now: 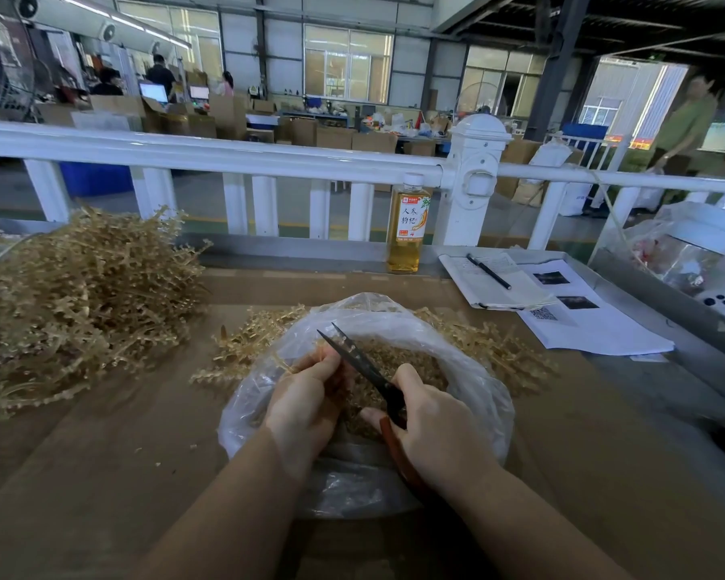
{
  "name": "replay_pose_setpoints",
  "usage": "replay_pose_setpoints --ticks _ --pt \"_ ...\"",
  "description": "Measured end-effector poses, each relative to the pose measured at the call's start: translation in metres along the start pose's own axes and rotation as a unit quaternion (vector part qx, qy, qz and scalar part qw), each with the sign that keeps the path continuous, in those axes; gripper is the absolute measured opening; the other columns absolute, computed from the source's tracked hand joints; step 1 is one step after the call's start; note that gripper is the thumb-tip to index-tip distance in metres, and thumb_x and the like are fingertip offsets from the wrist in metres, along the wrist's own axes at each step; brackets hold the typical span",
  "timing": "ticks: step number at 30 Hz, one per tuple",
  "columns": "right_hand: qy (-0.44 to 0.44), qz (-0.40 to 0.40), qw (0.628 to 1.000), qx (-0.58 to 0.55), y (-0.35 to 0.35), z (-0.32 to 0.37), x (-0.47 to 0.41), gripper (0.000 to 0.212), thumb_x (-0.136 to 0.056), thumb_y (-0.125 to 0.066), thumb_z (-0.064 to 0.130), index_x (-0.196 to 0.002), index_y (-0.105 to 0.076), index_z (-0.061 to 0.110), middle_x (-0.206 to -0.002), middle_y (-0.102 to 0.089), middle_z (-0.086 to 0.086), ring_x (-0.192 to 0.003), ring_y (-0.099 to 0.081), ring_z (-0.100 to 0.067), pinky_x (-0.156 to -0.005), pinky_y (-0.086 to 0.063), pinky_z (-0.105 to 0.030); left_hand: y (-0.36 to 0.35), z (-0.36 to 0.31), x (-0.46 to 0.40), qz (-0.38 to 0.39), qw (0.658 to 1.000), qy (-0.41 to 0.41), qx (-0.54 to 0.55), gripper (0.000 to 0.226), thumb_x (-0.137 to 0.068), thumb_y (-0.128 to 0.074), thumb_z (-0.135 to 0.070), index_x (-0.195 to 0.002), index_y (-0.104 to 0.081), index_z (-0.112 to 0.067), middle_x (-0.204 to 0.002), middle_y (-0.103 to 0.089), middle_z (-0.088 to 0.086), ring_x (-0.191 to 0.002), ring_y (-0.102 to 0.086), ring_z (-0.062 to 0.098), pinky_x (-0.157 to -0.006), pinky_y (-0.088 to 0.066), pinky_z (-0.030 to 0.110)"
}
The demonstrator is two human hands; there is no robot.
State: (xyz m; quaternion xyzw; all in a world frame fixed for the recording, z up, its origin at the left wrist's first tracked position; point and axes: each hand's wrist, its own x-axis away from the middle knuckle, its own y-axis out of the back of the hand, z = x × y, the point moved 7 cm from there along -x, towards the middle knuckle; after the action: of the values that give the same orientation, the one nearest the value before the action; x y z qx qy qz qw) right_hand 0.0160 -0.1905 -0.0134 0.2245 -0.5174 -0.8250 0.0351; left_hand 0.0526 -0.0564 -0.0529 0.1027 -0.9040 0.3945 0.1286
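Note:
My right hand (pixel 432 429) grips black scissors (pixel 363 368) with red-brown handles, the blades open and pointing up-left over a clear plastic bag (pixel 474 387). The bag holds small cut tan pieces. My left hand (pixel 306 401) pinches a tan plastic sprig at the bag's mouth, right beside the blades. Several uncut tan sprigs (pixel 248 345) lie behind and around the bag on the brown cardboard table top (pixel 101 475).
A big heap of tan sprigs (pixel 76 303) fills the left side. A bottle of amber drink (pixel 407 228) stands at the back by a white railing (pixel 227 154). A notebook with a pen (pixel 494 278) and printed sheets (pixel 582 324) lie at right. A person stands far right.

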Motion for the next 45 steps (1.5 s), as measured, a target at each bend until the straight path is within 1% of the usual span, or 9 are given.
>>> replay_pose_setpoints --ticks 5,11,15,21,32,35,37,39,45 --pt "0.013 -0.012 1.0 0.017 0.001 0.003 -0.001 0.033 -0.091 -0.045 0.059 -0.094 -0.028 0.031 -0.075 -0.055 0.009 -0.067 -0.055 -0.008 -0.058 -0.038 -0.02 0.0 0.004 -0.007 0.022 1.0 0.015 0.0 0.009 -0.089 -0.056 -0.004 -0.081 -0.061 -0.006 -0.075 -0.067 0.01 -0.07 -0.066 0.02 -0.062 -0.059 0.03" --pt "0.013 -0.015 1.0 0.015 0.003 0.003 -0.001 0.034 -0.09 -0.045 0.06 -0.093 -0.029 0.031 -0.075 -0.054 0.009 -0.067 -0.054 -0.007 -0.058 -0.037 -0.02 0.0 0.004 -0.009 0.022 1.0 0.012 -0.013 0.009 -0.09 -0.056 -0.003 -0.083 -0.06 -0.006 -0.083 -0.064 0.012 -0.078 -0.062 0.022 -0.088 -0.05 0.04" --pt "0.011 -0.017 1.0 0.0 0.003 0.002 -0.003 0.034 -0.089 -0.048 0.06 -0.092 -0.03 0.032 -0.075 -0.053 0.009 -0.067 -0.054 -0.006 -0.059 -0.038 -0.02 0.004 0.004 -0.008 0.009 0.998 0.028 -0.058 0.009 -0.091 -0.054 -0.001 -0.095 -0.061 -0.002 -0.081 -0.069 0.015 -0.072 -0.07 0.026 -0.056 -0.056 0.034" --pt "0.01 -0.005 1.0 -0.007 0.001 0.001 -0.003 0.033 -0.091 -0.047 0.059 -0.092 -0.027 0.031 -0.075 -0.052 0.008 -0.068 -0.054 -0.008 -0.059 -0.037 -0.021 0.001 0.005 -0.007 0.029 0.995 0.039 -0.082 0.016 -0.091 -0.049 0.001 -0.1 -0.063 0.001 -0.092 -0.069 0.019 -0.083 -0.068 0.031 -0.07 -0.055 0.04" --pt "0.007 -0.014 1.0 -0.005 0.003 0.001 -0.001 0.033 -0.089 -0.047 0.061 -0.093 -0.029 0.034 -0.079 -0.055 0.01 -0.072 -0.056 -0.007 -0.064 -0.045 -0.023 -0.003 0.002 -0.004 0.029 0.999 0.009 -0.018 0.012 -0.094 -0.05 -0.003 -0.084 -0.057 -0.006 -0.051 -0.06 0.003 -0.039 -0.057 0.012 -0.037 -0.045 0.018" --pt "-0.004 -0.017 1.0 -0.019 0.003 -0.001 -0.002 0.034 -0.087 -0.048 0.062 -0.092 -0.029 0.034 -0.079 -0.055 0.01 -0.074 -0.057 -0.009 -0.064 -0.043 -0.025 0.0 0.003 -0.008 0.017 1.0 0.007 -0.011 0.008 -0.092 -0.054 -0.003 -0.086 -0.059 -0.007 -0.066 -0.063 0.004 -0.054 -0.063 0.013 -0.055 -0.056 0.026" --pt "-0.006 -0.016 1.0 -0.025 0.003 0.0 -0.002 0.034 -0.087 -0.048 0.062 -0.09 -0.029 0.034 -0.079 -0.055 0.01 -0.074 -0.056 -0.01 -0.063 -0.04 -0.025 0.0 0.003 -0.007 0.02 1.0 0.006 -0.007 0.008 -0.091 -0.055 -0.004 -0.085 -0.059 -0.007 -0.079 -0.062 0.008 -0.072 -0.062 0.019 -0.084 -0.052 0.036" --pt "-0.007 -0.012 1.0 -0.028 0.003 0.0 -0.002 0.034 -0.087 -0.048 0.062 -0.09 -0.029 0.034 -0.08 -0.056 0.009 -0.075 -0.057 -0.011 -0.064 -0.04 -0.026 0.0 0.002 -0.006 0.024 1.0 0.003 -0.009 0.007 -0.091 -0.054 -0.004 -0.087 -0.059 -0.007 -0.084 -0.061 0.011 -0.078 -0.06 0.022 -0.091 -0.048 0.04" --pt "-0.002 0.001 0.999 -0.036 0.007 0.003 -0.001 0.032 -0.089 -0.049 0.059 -0.091 -0.031 0.034 -0.08 -0.055 0.011 -0.076 -0.057 -0.01 -0.062 -0.038 -0.021 0.0 0.003 -0.004 0.017 1.0 0.006 -0.005 0.013 -0.092 -0.051 -0.001 -0.081 -0.058 -0.006 -0.064 -0.063 0.006 -0.052 -0.062 0.013 -0.052 -0.055 0.024"
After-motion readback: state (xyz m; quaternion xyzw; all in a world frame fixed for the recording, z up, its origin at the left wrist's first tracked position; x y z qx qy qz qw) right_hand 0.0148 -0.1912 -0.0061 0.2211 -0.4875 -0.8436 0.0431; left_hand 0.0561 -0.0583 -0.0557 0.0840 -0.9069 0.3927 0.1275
